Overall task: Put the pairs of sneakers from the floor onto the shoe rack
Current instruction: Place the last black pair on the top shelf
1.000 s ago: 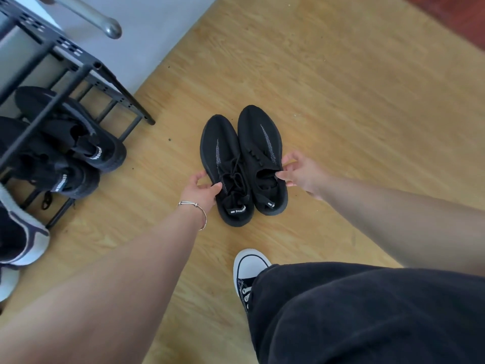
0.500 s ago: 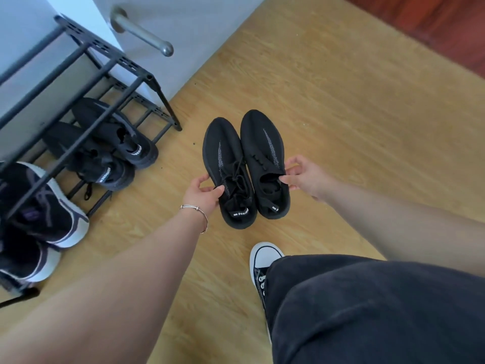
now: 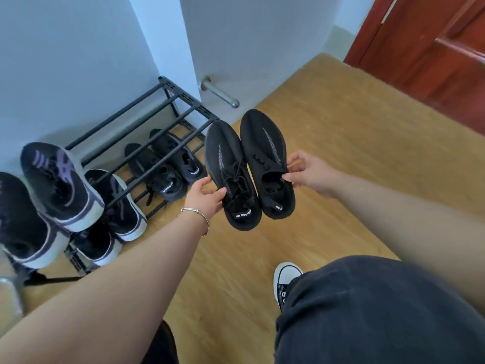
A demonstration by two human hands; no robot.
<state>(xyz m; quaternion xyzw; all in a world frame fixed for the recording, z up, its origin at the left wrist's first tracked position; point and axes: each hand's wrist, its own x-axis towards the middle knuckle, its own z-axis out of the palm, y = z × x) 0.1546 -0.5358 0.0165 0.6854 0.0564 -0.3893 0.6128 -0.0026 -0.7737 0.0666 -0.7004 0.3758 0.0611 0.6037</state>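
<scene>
I hold a pair of black knit sneakers side by side in the air, toes pointing away. My left hand grips the left black sneaker at its side. My right hand pinches the collar of the right black sneaker. The pair hangs just right of the black metal shoe rack, level with its top bars. The right part of the top tier shows bare bars.
On the rack's lower tier sits another black pair. Black-and-purple sneakers with white soles fill the rack's left side. A metal door stop juts from the white wall. A red-brown door is at far right. My own sneaker stands on the wooden floor.
Both hands have lifted the black pair off the floor and carried it up and left toward the rack. My view has tilted up, showing more of the rack and wall.
</scene>
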